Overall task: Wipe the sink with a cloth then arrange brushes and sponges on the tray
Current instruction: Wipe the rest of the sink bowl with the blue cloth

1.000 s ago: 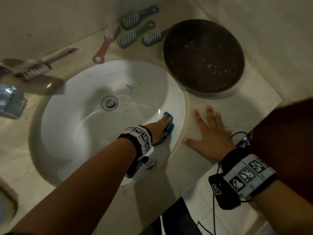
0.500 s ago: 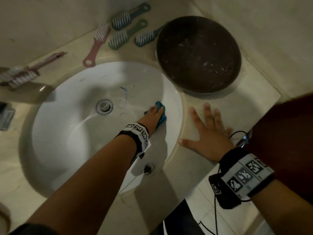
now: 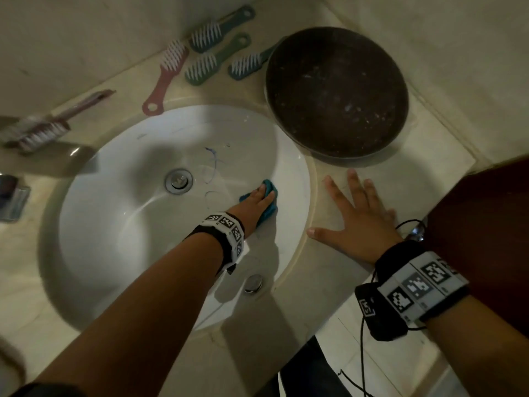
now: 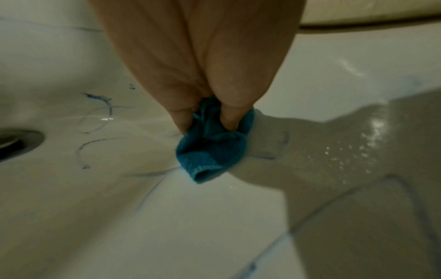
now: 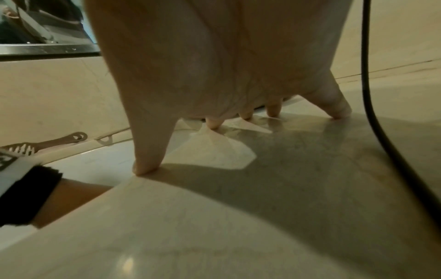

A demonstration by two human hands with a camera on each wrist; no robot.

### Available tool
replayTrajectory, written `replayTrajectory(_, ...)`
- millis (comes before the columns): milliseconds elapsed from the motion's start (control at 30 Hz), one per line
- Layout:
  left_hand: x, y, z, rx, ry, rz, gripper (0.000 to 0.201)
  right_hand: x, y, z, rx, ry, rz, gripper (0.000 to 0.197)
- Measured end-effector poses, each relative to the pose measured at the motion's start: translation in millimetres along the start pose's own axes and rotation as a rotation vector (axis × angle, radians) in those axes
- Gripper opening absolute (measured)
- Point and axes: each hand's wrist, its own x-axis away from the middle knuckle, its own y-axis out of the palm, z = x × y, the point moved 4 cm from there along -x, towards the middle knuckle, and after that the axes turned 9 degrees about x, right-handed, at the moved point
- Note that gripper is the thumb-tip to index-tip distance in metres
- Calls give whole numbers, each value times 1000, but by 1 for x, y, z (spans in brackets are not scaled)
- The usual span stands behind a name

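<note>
Glossy white ceramic sink [image 3: 120,224] with a shiny metal drain [image 3: 179,180]; fuzzy teal terry cloth [image 4: 212,151]; polished marble-like desk [image 3: 343,270]; plastic brushes [image 3: 206,35] at upper middle

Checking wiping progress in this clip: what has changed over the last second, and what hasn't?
The left hand, gripping the blue cloth, slid from the sink's right wall inward toward the drain and the blue marks. Nothing was taken hold of or let go. The right hand stays flat on the counter; the brushes and dark tray are untouched.
</note>
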Motion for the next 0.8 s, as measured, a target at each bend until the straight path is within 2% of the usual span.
replayTrajectory(133, -12, -16, 5, 119, -5, 66, 73, -1, -2, 1, 3, -19, 23, 100)
replayTrajectory(233, -20, -19, 9, 125, 11, 83, 76, 1, -6, 2, -6, -50, 4, 102)
replayTrajectory(433, 1, 1, 2, 8, 26, -38, 76, 11, -10, -4, -62, -68, -37, 104)
replayTrajectory(567, 19, 1, -14, 27, -29, -91, 75, 14, -12, -7, -71, -56, -56, 103)
replayTrajectory(633, 14, -8, -11, 76, -44, -61, 71, 13, -12, -8, -81, -51, -52, 103)
replayTrajectory(800, -10, -21, 19, 356, -26, 143, 74, 8, -8, -6, -89, -45, -31, 105)
